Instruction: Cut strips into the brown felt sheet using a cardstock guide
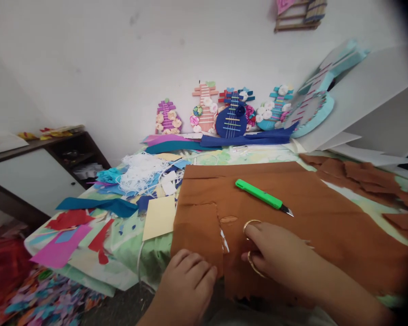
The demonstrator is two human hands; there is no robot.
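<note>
A large brown felt sheet (272, 253) covers the front of the table. At its lower left, my left hand (190, 280) holds the near edge, fingers bent over the top and thumb hidden. Gold handle loops of scissors (256, 267) show around the fingers of my right hand (275, 249), which is closed on them over the sheet. I cannot make out the blades clearly. Between my hands a ragged slit (223, 240) runs up from the near edge, with white showing through. Beyond my right hand lies a green utility knife (260, 194), its blade out.
Left of the sheet are a cream card (159, 217), tangled white string (141, 171) and coloured scraps (63, 244). Brown offcuts (363, 176) lie at the right. Several decorated lute-shaped crafts (231, 120) stand against the wall. A low cabinet (37, 174) is at far left.
</note>
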